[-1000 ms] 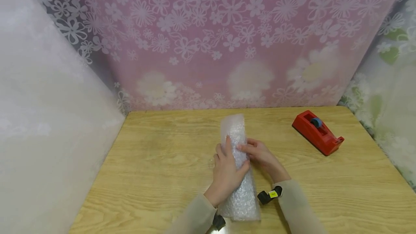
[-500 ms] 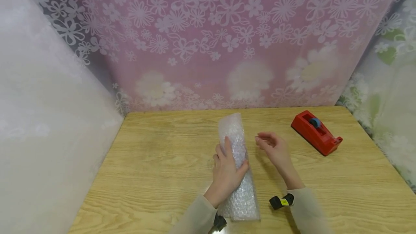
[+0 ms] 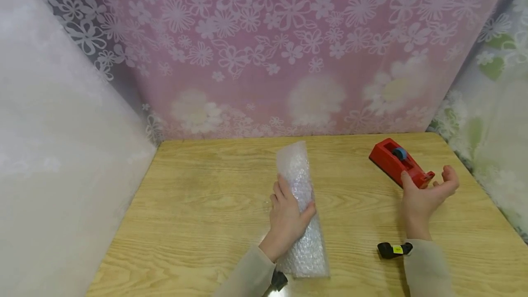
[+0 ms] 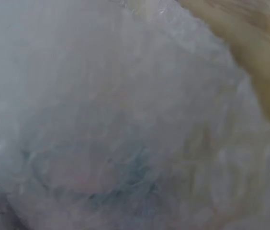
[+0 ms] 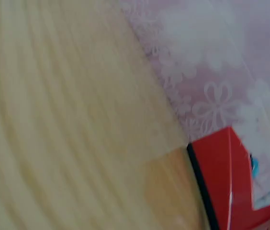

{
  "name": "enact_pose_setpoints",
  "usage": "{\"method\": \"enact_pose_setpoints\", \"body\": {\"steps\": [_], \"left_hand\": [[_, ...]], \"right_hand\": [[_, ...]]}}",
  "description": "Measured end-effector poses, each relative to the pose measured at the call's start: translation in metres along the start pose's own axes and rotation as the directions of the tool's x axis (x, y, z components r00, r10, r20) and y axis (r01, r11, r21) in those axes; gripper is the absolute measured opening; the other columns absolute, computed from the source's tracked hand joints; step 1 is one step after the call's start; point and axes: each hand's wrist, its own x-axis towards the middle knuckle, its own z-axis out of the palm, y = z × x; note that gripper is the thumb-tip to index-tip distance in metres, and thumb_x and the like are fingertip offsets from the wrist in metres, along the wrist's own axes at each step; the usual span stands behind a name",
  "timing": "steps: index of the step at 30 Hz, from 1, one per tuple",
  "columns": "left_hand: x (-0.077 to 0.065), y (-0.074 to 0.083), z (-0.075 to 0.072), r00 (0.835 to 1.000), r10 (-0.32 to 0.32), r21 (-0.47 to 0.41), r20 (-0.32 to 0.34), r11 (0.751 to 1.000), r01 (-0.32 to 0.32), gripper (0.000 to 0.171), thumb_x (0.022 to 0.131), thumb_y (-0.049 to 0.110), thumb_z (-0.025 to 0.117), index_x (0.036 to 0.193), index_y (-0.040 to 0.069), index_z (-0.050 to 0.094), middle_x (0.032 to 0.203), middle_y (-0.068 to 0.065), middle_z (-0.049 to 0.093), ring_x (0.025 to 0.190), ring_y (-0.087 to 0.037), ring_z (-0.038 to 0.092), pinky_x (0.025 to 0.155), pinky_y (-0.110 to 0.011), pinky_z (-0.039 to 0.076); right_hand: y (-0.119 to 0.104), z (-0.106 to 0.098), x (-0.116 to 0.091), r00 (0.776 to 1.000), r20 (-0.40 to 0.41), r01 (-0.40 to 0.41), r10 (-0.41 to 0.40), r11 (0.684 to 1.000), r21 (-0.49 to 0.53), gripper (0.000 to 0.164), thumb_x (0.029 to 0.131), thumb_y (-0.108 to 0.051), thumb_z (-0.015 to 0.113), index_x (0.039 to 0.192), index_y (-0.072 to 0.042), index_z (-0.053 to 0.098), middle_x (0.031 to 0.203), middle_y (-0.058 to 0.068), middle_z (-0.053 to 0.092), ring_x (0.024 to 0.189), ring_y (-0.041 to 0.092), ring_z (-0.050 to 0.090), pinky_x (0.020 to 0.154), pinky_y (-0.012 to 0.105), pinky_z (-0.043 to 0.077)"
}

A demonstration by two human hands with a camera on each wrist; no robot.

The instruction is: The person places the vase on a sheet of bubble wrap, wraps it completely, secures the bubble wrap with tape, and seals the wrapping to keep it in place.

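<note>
A long, narrow bundle of clear bubble wrap (image 3: 308, 246) lies on the table, its far end pointing away from me. My left hand (image 3: 286, 223) holds it across the middle, fingers along its left side and thumb on its right. Close up in the left wrist view, the bubble wrap (image 4: 101, 86) shows a blurred teal mark through the film. At the right, my right hand (image 3: 425, 200) reaches to the near end of a red tape dispenser (image 3: 387, 157), thumb and fingers spread apart. Whether it touches the dispenser is unclear. The right wrist view also shows the dispenser (image 5: 219, 172).
The wooden table (image 3: 198, 214) backs onto a pink flowered cloth (image 3: 255, 81). A pale sheet (image 3: 70, 150) hangs along the left side and a green-and-white flowered one (image 3: 491, 136) along the right. A blue-cored roll (image 3: 399, 153) sits in the dispenser.
My right hand has let go of the bubble wrap and moved right to the tape dispenser, its fingers spreading. The left hand has stayed on the wrap, its index finger now less extended.
</note>
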Motion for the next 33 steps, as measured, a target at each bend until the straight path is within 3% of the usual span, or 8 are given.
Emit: {"method": "enact_pose_setpoints", "body": {"steps": [4,7,11,19,27,33], "left_hand": [[0.0,0.001,0.0,1.0,-0.008,-0.029,-0.002,1.0,0.008,0.105,0.085,0.049,0.064,0.153,-0.007,0.004,0.148,-0.03,0.027,0.118,-0.047,0.046,0.076,-0.056,0.051],[-0.001,0.001,0.0,1.0,-0.013,-0.033,0.005,0.999,0.014,0.104,0.085,0.049,0.064,0.152,-0.007,0.006,0.149,-0.03,0.026,0.118,-0.046,0.046,0.078,-0.057,0.05],[-0.001,0.001,0.0,1.0,-0.019,-0.027,0.016,0.999,0.02,0.104,0.086,0.05,0.063,0.152,-0.007,0.007,0.149,-0.029,0.026,0.118,-0.046,0.045,0.078,-0.056,0.051],[-0.001,0.002,0.001,1.0,-0.013,0.0,0.0,1.0,0.013,0.103,0.086,0.051,0.064,0.152,-0.007,0.009,0.147,-0.029,0.028,0.116,-0.044,0.047,0.074,-0.054,0.052],[-0.002,0.003,-0.002,1.0,-0.006,0.011,-0.007,1.0,0.006,0.102,0.086,0.049,0.065,0.151,-0.009,0.011,0.146,-0.029,0.029,0.114,-0.045,0.048,0.071,-0.053,0.053],[0.0,0.002,-0.003,1.0,-0.005,0.015,-0.015,1.0,0.005,0.102,0.085,0.048,0.066,0.15,-0.009,0.012,0.144,-0.028,0.03,0.112,-0.043,0.049,0.069,-0.051,0.053]], "right_hand": [[0.023,-0.014,0.018,0.976,0.145,-0.158,0.16,0.987,-0.025,0.092,0.087,0.004,0.069,0.153,-0.027,0.013,0.16,-0.003,0.009,0.147,0.01,0.012,0.114,0.024,0.024],[0.034,-0.02,0.026,0.963,0.168,-0.199,0.209,0.977,-0.076,0.084,0.091,0.003,0.063,0.153,-0.026,0.014,0.161,-0.001,0.013,0.145,0.009,0.017,0.113,0.019,0.022],[0.044,-0.025,0.031,0.977,0.119,-0.16,0.176,0.978,-0.134,0.073,0.092,0.001,0.061,0.151,-0.02,0.025,0.153,-0.003,0.03,0.14,0.008,0.025,0.112,0.016,0.021],[0.056,-0.03,0.033,0.994,0.043,-0.101,0.1,0.995,0.002,0.067,0.081,0.009,0.073,0.138,-0.014,0.047,0.127,-0.005,0.047,0.123,0.011,0.045,0.104,0.013,0.032],[0.057,-0.031,0.023,0.989,0.015,-0.146,0.147,0.988,-0.049,0.065,0.071,-0.003,0.087,0.123,-0.019,0.051,0.116,-0.008,0.048,0.104,0.006,0.049,0.091,0.011,0.04],[0.059,-0.028,0.011,0.998,0.044,-0.039,0.049,0.975,-0.22,0.063,0.073,-0.012,0.088,0.121,-0.02,0.049,0.111,-0.013,0.046,0.099,0.002,0.047,0.09,0.016,0.039]]}}
